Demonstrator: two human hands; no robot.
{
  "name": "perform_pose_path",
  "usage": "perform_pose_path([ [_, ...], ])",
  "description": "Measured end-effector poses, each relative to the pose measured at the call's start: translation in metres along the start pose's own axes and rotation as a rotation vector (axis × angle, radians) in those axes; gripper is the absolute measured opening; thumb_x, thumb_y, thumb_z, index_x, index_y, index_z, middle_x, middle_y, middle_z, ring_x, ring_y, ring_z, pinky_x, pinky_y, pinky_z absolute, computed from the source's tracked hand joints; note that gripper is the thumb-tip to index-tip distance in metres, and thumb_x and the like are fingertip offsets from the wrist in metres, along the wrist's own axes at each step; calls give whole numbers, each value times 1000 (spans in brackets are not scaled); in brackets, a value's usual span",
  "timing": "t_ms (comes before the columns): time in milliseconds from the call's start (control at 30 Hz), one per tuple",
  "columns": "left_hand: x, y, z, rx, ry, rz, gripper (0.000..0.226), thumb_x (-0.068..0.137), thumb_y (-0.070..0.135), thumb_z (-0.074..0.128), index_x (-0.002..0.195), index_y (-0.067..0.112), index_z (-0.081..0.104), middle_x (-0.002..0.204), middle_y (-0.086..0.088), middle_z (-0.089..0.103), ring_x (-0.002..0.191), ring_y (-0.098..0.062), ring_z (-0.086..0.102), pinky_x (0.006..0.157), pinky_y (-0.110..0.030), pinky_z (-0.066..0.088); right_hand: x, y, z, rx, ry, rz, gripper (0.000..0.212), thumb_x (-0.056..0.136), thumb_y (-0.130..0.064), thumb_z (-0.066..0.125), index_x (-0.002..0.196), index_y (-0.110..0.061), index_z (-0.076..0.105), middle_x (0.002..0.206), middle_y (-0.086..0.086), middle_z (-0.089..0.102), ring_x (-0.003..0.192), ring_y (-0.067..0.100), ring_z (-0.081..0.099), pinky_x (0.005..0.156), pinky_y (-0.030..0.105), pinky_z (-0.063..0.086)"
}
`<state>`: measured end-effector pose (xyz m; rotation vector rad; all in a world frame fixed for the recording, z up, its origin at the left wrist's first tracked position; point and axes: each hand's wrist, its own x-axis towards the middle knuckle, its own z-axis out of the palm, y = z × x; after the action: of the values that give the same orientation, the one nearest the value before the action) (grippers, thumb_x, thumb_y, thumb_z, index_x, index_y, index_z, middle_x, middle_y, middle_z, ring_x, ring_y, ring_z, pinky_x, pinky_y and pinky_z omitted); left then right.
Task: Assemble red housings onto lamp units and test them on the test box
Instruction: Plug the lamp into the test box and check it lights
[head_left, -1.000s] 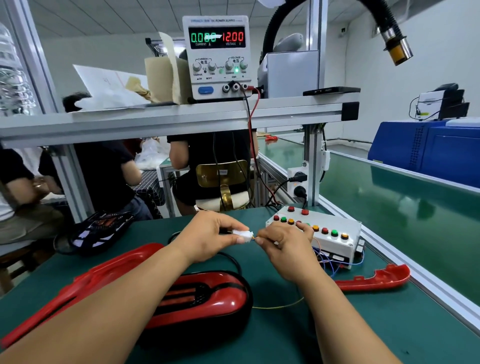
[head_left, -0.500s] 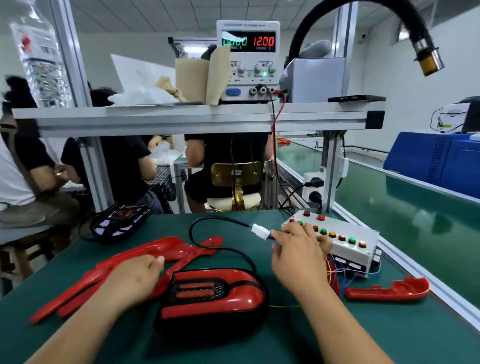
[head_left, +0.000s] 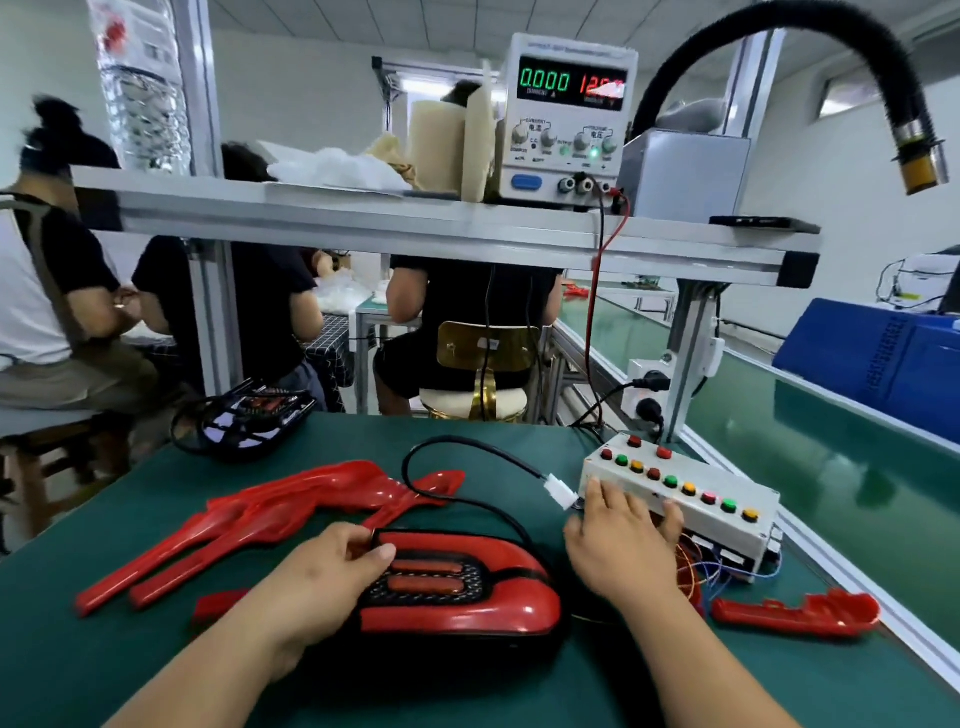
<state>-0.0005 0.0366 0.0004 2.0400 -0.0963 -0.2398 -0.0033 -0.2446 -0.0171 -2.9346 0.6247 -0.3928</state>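
left grip (head_left: 332, 577) curls round the left end of the red-housed lamp unit (head_left: 467, 605) on the counter (head_left: 779, 686); right grip (head_left: 618, 545) lies spread, fingers touching the test box (head_left: 727, 532), just beside the white connector (head_left: 558, 491).

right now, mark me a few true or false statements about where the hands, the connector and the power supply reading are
The left hand is on the lamp unit. True.
The right hand is on the lamp unit too. False: it touches the test box.
The power supply shows 0.000 for current. True.
The white connector lies on the upper shelf. False: it sits by the test box's left end, near the right hand.
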Motion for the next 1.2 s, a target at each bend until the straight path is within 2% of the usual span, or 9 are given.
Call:
perform_pose_path([
  [67, 1, -1, 1, -182, -36, 23, 26, 96, 28, 61, 121, 23, 56, 122, 0, 62, 109, -14, 60, 104, -38, 45, 3, -2, 1, 3, -16, 17, 67, 96, -46, 21, 156, -18, 15, 162, 0, 19, 147, 19, 18, 114, 55, -2],
  [200, 4, -1, 0, -275, -60, 102, 19, 97, 17, 59, 105, 33, 65, 102, 18, 74, 93, 3, 68, 85, -22, 51, 15, -4, 0, -36, -34, 16, 79, 94, -64, 21, 156, -16, 9, 164, 2, 8, 149, 21, 8, 116, 54, 5],
  [300, 9, -5, 0, -277, 9, 129, 33, 96, 14, 60, 126, 27, 62, 123, 6, 65, 114, -9, 59, 106, -36, 43, 31, -2, -5, -84, -41, 8, 84, 92, -70, 22, 156, -17, 7, 165, 3, 2, 150, 25, 4, 117, 54, 4],
  [433, 14, -6, 2, -359, 121, 111, 31, 96, 9, 59, 117, 32, 60, 127, 1, 62, 122, -18, 55, 112, -44, 37, 48, -1, -9, -125, -51, -42, 84, 89, -72, 26, 152, -17, 21, 163, 3, 14, 148, 27, 11, 115, 53, 11],
  [567, 19, -1, 6, -457, 169, 85, 43, 97, 9, 56, 138, 21, 52, 135, 5, 54, 122, -14, 50, 110, -34, 33, 51, -3, -4, -162, -16, -59, 84, 87, -73, 23, 143, -12, 35, 151, 6, 35, 141, 28, 22, 114, 51, 17],
  [633, 20, -1, 9, -533, 117, 77, 42, 98, 5, 52, 140, 14, 51, 134, -3, 59, 120, -20, 55, 109, -40, 38, 51, -4, -2, -170, 10, -59, 83, 86, -74, 22, 139, -12, 39, 147, 6, 40, 137, 27, 26, 112, 49, 19],
  [733, 20, -4, 13, -535, 97, 65, 37, 100, 4, 47, 136, 13, 55, 127, -9, 64, 118, -26, 59, 108, -49, 42, 52, -5, 0, -154, 27, -39, 84, 86, -76, 22, 139, -13, 39, 146, 5, 40, 136, 27, 25, 110, 49, 19],
  [1067, 19, -3, 22, -642, 73, 58, 32, 104, 10, 43, 126, 22, 63, 106, -2, 75, 103, -20, 69, 98, -44, 50, 48, -1, 5, -19, 88, 31, 86, 88, -72, 31, 147, -11, 23, 153, 7, 35, 139, 26, 24, 110, 47, 19],
  [1200, 23, -7, 26, -708, 63, 43, 32, 103, 11, 44, 128, 21, 61, 108, -8, 74, 102, -27, 70, 97, -51, 51, 44, 5, 0, -61, 146, 123, 78, 87, -71, 35, 134, -8, 38, 142, 11, 47, 135, 27, 31, 103, 43, 25],
])
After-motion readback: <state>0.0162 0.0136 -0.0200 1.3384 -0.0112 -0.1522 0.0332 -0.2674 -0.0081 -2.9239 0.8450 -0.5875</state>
